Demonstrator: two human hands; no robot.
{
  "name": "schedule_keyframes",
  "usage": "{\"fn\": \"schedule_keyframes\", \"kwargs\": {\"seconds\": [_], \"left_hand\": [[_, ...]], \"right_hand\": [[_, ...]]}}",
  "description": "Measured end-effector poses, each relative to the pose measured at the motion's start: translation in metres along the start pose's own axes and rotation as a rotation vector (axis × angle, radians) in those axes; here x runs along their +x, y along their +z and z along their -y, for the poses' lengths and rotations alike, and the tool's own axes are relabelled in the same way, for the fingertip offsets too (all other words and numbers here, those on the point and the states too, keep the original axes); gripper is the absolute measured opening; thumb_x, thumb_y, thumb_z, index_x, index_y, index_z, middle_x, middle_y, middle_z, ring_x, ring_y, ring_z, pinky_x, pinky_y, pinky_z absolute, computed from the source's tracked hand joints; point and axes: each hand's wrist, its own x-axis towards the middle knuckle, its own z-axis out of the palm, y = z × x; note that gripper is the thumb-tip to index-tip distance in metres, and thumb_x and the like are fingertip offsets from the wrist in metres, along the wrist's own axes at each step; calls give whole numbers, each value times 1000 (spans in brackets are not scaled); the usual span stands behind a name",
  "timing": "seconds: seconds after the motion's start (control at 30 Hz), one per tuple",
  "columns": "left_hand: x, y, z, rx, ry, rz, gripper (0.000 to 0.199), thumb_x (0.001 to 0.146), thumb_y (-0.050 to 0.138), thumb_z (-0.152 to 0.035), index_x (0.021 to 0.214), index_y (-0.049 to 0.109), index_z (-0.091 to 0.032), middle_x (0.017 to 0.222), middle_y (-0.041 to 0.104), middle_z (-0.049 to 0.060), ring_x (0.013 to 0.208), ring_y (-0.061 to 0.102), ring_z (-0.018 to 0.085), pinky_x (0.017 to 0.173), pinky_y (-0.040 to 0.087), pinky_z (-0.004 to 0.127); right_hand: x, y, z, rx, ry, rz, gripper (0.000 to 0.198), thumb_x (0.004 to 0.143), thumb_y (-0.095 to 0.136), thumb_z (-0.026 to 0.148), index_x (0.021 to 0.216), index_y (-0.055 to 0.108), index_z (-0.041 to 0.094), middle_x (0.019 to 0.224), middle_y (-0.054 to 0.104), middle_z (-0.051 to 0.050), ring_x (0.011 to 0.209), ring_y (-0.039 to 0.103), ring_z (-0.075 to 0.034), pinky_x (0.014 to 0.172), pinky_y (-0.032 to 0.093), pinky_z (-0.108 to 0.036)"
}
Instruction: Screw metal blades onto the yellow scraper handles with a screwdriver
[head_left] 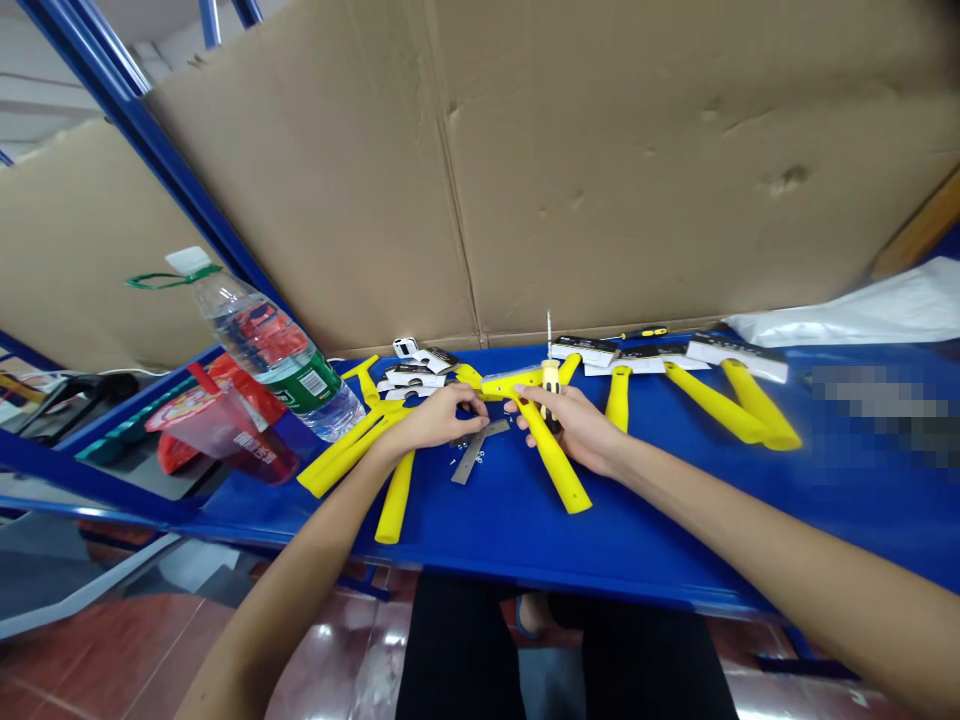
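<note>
A yellow scraper (551, 455) with a long handle lies on the blue table (660, 530) in front of me. My left hand (435, 418) pinches the left end of its head. My right hand (574, 425) grips a small yellow-and-black screwdriver (550, 375), held upright with its thin shaft pointing up, and rests over the scraper's handle. A flat metal blade (474, 452) and several tiny screws lie on the table between my hands.
More yellow scraper handles (352, 450) lie to the left and others with labelled heads (720, 395) to the right. A tilted water bottle (274, 350) and a red plastic bag (217, 420) sit at left. Cardboard (600, 160) backs the table. White plastic (862, 310) lies far right.
</note>
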Motion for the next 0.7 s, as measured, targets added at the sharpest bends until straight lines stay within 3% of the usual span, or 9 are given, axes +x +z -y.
{"fn": "schedule_keyframes", "kwargs": {"seconds": [0.2, 0.37, 0.47, 0.57, 0.7], "left_hand": [[-2, -4, 7, -20, -9, -82, 17, 97, 73, -34, 95, 82, -20, 99, 82, 7, 96, 74, 23, 95, 55, 38], [0, -15, 9, -160, -85, -312, 33, 97, 76, -51, 97, 79, -18, 106, 80, 10, 97, 73, 24, 90, 55, 38], [8, -17, -5, -266, -54, -419, 35, 97, 77, -53, 98, 77, -18, 110, 79, 11, 102, 73, 24, 92, 57, 38], [25, -15, -28, -202, 44, -351, 25, 100, 76, -44, 97, 79, -19, 120, 78, 11, 115, 72, 25, 102, 55, 40], [53, -9, -48, -130, 107, -149, 16, 97, 78, -35, 93, 81, -20, 116, 79, 11, 112, 73, 26, 104, 55, 43]], "right_hand": [[1, 0, -1, 9, -22, -3, 17, 96, 82, 21, 108, 71, 16, 99, 83, -11, 68, 69, -17, 48, 59, -26], [-1, 1, 1, 18, -22, -16, 15, 95, 81, 18, 107, 72, 15, 102, 84, -12, 66, 67, -15, 48, 59, -25], [0, 0, 1, 26, -34, 8, 17, 92, 85, 20, 104, 74, 14, 99, 83, -11, 66, 66, -14, 48, 58, -24], [1, -1, -1, 29, -47, 49, 21, 89, 89, 24, 102, 75, 15, 95, 82, -9, 65, 67, -14, 48, 57, -23], [1, -1, -1, 34, -72, 54, 28, 84, 94, 27, 99, 73, 17, 93, 82, -8, 64, 67, -14, 47, 56, -24]]}}
